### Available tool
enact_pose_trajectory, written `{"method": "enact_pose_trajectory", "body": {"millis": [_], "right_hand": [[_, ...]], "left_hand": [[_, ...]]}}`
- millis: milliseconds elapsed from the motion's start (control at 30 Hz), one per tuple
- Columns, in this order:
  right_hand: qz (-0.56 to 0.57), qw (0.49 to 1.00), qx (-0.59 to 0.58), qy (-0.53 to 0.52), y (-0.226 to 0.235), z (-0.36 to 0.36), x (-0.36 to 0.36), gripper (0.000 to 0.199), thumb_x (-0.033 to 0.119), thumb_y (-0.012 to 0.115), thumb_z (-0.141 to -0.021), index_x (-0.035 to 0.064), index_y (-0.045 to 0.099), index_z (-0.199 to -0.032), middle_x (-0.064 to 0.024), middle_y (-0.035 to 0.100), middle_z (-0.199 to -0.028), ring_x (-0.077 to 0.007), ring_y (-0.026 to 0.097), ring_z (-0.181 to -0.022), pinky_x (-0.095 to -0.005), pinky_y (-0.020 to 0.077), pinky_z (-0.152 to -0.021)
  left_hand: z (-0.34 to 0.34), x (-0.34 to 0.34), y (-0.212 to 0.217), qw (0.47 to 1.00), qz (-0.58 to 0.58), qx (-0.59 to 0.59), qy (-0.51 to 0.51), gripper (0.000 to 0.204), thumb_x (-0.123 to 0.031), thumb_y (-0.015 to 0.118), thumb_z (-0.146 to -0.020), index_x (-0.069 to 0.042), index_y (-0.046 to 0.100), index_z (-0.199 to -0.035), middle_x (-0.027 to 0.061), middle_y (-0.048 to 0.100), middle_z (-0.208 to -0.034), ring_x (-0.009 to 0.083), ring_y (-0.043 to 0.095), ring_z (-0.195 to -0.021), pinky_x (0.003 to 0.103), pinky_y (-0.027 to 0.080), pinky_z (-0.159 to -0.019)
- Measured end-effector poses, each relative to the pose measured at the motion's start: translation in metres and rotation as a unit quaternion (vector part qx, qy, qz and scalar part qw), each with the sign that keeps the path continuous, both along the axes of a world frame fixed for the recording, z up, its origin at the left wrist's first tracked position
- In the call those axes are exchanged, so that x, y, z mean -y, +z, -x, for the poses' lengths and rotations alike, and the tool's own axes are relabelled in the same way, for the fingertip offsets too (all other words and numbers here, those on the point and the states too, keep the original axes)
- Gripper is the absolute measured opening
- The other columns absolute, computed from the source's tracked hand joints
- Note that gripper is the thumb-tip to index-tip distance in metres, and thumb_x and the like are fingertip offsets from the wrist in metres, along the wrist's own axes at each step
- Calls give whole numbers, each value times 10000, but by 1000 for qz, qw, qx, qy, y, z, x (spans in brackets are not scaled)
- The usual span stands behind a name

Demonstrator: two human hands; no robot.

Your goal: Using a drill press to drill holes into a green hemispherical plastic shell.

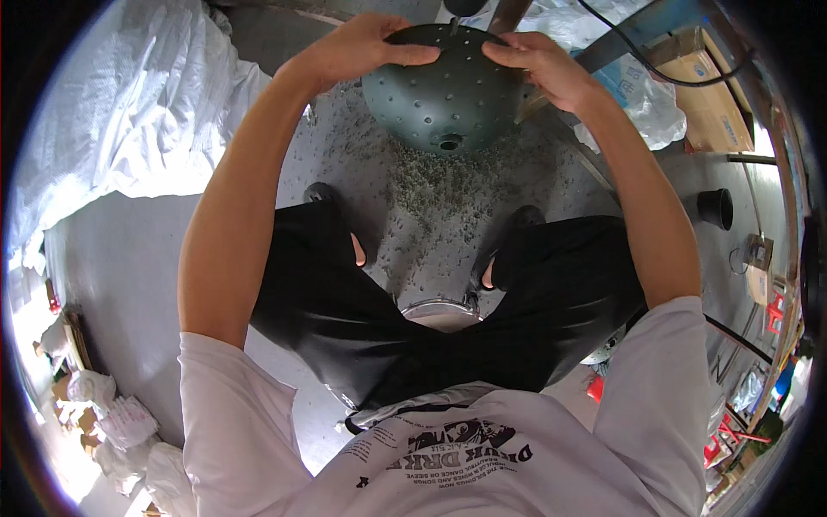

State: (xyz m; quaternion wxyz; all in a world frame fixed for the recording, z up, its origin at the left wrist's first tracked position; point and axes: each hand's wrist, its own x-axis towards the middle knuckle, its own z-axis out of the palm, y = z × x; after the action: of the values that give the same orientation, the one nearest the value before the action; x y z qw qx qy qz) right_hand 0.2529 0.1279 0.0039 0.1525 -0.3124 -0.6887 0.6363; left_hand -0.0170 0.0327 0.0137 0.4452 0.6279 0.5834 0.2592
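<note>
Both arms stretch forward to a dark green rounded shell (431, 99), bowl-like and dotted with small round marks that look like holes or studs. A larger round opening shows low on its near side. My left hand (370, 45) grips its upper left rim, thumb lying on the surface. At the upper right, my right hand (544, 67) holds it the same way. The fingers behind the shell are hidden. Just above its top edge, between my hands, a thin metal bit (454, 26) points down from a dark machine part (465, 7).
Dark shavings (444, 189) litter the grey floor under the shell, between my feet. White sacking (138, 103) is heaped at left. Cardboard boxes (711, 103), a clear plastic bag (642, 103), a black cable (637, 56) and a black pot (715, 208) are on the right.
</note>
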Motion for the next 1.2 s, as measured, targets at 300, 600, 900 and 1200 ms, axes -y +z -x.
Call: {"method": "enact_pose_trajectory", "body": {"millis": [300,600,900,1200], "right_hand": [[-94,985,124,78,-49,-9,-16,589,496,741,-909,-17,684,-1192,-93,709,-1064,-181,644,-1023,-332,474,-930],[-193,963,111,150,-45,-1,8,415,393,742,-941,2,643,-1040,-52,641,-895,-137,578,-883,-324,473,-812],[-383,880,265,99,-32,18,45,774,543,877,-705,-54,595,-1108,-222,662,-1085,-352,650,-1083,-423,488,-928],[-369,899,205,116,-37,3,32,1009,432,924,-671,-37,416,-1406,-226,534,-1387,-367,516,-1329,-465,407,-1106]], "left_hand": [[-11,0,-36,998,28,-25,-43,692,-418,852,-811,16,616,-1296,115,690,-1192,218,624,-1136,355,438,-1036],[-22,16,-38,991,-8,-76,-108,665,-281,879,-726,-8,625,-1277,135,710,-1146,272,642,-1074,398,461,-975],[-26,27,-34,987,-34,-125,-90,577,-221,866,-725,39,648,-1192,210,708,-1063,347,655,-990,415,485,-907],[-12,36,-40,985,-82,-142,-56,600,-230,869,-733,41,631,-1212,222,704,-1099,372,655,-1038,433,478,-952]]}}
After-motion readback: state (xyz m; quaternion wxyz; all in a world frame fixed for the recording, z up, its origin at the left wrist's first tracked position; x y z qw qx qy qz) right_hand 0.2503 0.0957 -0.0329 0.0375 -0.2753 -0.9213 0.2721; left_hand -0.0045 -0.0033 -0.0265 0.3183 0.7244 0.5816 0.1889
